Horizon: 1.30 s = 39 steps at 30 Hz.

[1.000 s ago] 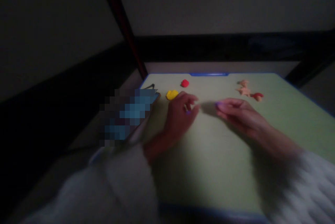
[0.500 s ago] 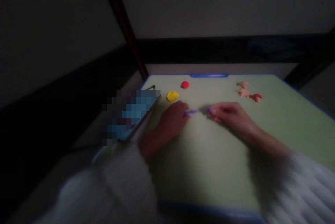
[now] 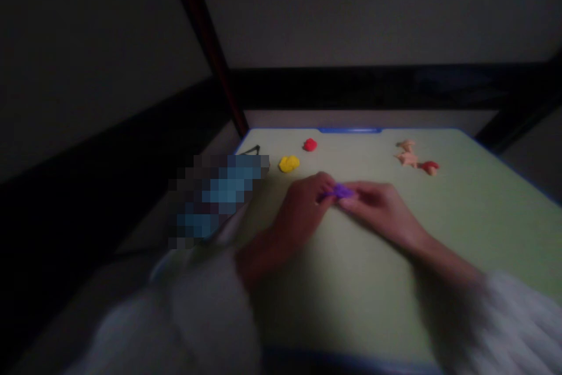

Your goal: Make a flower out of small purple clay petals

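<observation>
Between my two hands, over the middle of the table, is a small piece of purple modelling clay (image 3: pixel 343 191). My left hand (image 3: pixel 306 206) pinches its left end, and the fingertips partly cover it. My right hand (image 3: pixel 381 206) grips the right side between thumb and fingers. The fingertips of both hands nearly meet around the clay, so its full shape is hidden. Closest beyond my left hand lies a yellow clay lump (image 3: pixel 289 164), with a red clay lump (image 3: pixel 310 145) farther back.
A pale table (image 3: pixel 351 293) with a blue rim carries everything. Toward the back right sit a peach star-shaped piece (image 3: pixel 408 158), a small peach piece (image 3: pixel 407 145) and a red-capped mushroom shape (image 3: pixel 429 167). A blurred-out screen-like object (image 3: pixel 223 193) stands along the left edge.
My hands were apart, with a thin purple strip at the left and a purple bit at the right. They have come together, and the purple clay now meets between them.
</observation>
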{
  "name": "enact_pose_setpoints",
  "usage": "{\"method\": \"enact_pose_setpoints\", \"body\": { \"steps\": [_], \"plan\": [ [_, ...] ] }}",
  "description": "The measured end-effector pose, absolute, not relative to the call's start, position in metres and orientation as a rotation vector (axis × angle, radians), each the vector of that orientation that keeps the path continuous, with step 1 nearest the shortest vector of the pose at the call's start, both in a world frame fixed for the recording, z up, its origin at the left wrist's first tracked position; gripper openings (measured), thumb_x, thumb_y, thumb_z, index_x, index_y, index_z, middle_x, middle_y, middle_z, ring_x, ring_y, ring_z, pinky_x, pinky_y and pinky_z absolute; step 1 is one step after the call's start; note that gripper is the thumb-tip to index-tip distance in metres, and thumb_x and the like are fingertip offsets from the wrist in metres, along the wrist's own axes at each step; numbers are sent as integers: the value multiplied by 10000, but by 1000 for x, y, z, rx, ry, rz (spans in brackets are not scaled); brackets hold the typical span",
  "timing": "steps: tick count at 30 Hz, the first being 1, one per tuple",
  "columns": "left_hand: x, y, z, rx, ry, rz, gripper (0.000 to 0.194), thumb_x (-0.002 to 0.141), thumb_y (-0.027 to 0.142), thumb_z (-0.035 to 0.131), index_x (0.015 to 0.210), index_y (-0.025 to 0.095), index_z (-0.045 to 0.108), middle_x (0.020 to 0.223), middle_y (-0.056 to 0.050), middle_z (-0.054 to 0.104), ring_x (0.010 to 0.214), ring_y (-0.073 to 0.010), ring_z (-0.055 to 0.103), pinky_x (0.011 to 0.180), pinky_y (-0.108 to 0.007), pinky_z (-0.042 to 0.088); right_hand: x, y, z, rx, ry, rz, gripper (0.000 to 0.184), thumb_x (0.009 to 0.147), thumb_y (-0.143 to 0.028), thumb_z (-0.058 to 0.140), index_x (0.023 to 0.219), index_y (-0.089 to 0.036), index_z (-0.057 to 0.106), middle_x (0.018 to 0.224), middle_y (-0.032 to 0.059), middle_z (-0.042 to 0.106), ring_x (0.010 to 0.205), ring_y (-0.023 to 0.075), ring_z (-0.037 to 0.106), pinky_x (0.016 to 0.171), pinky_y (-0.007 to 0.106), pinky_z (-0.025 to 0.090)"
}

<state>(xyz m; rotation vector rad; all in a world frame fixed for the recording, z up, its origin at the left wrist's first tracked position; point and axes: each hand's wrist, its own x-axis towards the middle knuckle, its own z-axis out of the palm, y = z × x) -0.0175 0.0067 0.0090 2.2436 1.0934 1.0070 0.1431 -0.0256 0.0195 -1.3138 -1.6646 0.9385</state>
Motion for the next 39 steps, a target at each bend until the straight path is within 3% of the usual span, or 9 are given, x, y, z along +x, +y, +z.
{"method": "enact_pose_setpoints", "body": {
  "steps": [7, 12, 17, 22, 27, 33, 39],
  "plan": [
    [-17, 6, 6, 2251, 1125, 926, 230, 737, 103, 627, 923, 206, 540, 762, 21, 651, 725, -136, 622, 678, -246, 492, 144, -24, 18, -1254, -1693, 1012, 241, 740, -312, 611, 844, -114, 700, 722, 54, 678, 605, 141, 550, 551, 250, 438],
    [-22, 10, 9, 2477, 1173, 811, 65, 816, 163, 551, 863, 181, 592, 872, -22, 668, 804, -158, 606, 765, -293, 471, 152, -17, 14, -1278, -1301, 1017, 112, 696, -246, 653, 706, -136, 672, 546, -11, 566, 496, 102, 472, 476, 219, 387],
    [-30, 18, 5, 2573, 1221, 701, 98, 842, 192, 522, 829, 164, 615, 873, -37, 656, 824, -160, 587, 786, -287, 447, 169, -3, 3, -1213, -1032, 974, 145, 743, -310, 616, 814, -184, 611, 690, -13, 585, 509, 74, 493, 506, 204, 442],
    [-35, 14, 0, 2768, 1246, 434, 269, 875, 374, 450, 810, 155, 592, 855, -59, 615, 797, -182, 568, 714, -298, 425, 172, -4, 6, -1155, -962, 1163, 116, 742, -268, 620, 837, -205, 634, 710, 16, 638, 545, 101, 568, 522, 225, 517],
    [-36, 4, 5, 2879, 1266, 368, 386, 814, 542, 457, 830, 166, 543, 841, -49, 594, 743, -201, 557, 622, -304, 399, 168, -9, 12, -1134, -991, 1232, 157, 691, -266, 698, 825, -200, 653, 710, 12, 658, 591, 103, 607, 544, 198, 534],
    [-42, -3, 16, 2889, 1175, 223, 430, 777, 608, 456, 865, 191, 522, 761, -29, 613, 671, -223, 588, 569, -315, 387, 168, -6, 11, -1161, -967, 1211, 176, 710, -337, 683, 690, -167, 640, 523, -5, 597, 388, 62, 478, 339, 162, 392],
    [-42, -4, 21, 3006, 1110, 36, 375, 826, 544, 434, 816, 185, 543, 700, -38, 622, 666, -229, 611, 568, -311, 381, 169, -8, 14, -1177, -884, 1205, 343, 698, -464, 663, 567, -166, 555, 390, -60, 453, 284, 17, 310, 249, 129, 215]
  ]
}}
